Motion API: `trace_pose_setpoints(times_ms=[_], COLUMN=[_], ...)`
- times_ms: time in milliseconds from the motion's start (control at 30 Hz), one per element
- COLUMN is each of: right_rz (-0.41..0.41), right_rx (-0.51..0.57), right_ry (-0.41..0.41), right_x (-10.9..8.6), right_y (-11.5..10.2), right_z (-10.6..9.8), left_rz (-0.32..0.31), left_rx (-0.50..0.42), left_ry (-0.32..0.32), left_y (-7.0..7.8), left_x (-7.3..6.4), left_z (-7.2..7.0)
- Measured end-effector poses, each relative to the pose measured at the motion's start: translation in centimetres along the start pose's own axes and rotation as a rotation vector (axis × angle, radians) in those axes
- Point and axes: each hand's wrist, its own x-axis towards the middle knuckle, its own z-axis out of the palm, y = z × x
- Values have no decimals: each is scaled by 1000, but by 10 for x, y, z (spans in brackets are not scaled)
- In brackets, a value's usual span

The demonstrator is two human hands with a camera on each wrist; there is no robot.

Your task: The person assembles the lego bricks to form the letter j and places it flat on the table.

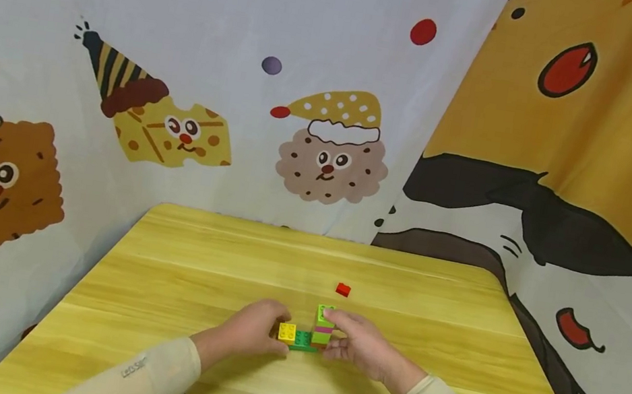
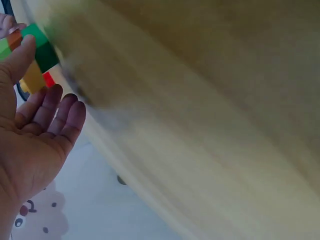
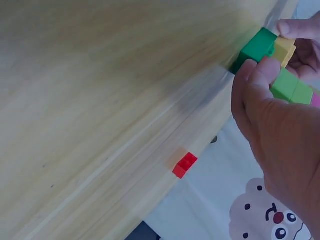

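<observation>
A small toy-brick build stands on the table, with a dark green base. On its left end sits a yellow brick. A stack on the right end shows lime green bricks with a pink brick between them and an orange-brown brick below. My left hand holds the left end, thumb against the green base, fingers curled behind the yellow brick. My right hand grips the stack, a finger on its top and others low at its side. The fingers partly hide the build.
A loose red brick lies on the wooden table beyond the build. Behind the table's far edge hangs a white cloth with cartoon prints, and another printed cloth hangs at the right.
</observation>
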Motion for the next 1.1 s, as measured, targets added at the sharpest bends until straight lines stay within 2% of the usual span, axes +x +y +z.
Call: trace_pose_setpoints(times_ms=[133,300,500,800,1100], right_rz=[-14,-23,1,34,31], right_rx=[1,7,4,-9,-19], right_ry=[2,14,25,33,29], right_x=[-1,-3,-4,-3,-1], right_y=[-1,-1,1,0,-2], right_z=[2,4,2,-2,-4], left_rz=[4,22,27,12,-2], left_rx=[-21,-5,-10,-4,-17], left_ry=[10,27,41,35,14], left_y=[-4,-6,-5,-2,-1], left_x=[1,3,5,8,9], left_z=[3,8,10,12,13])
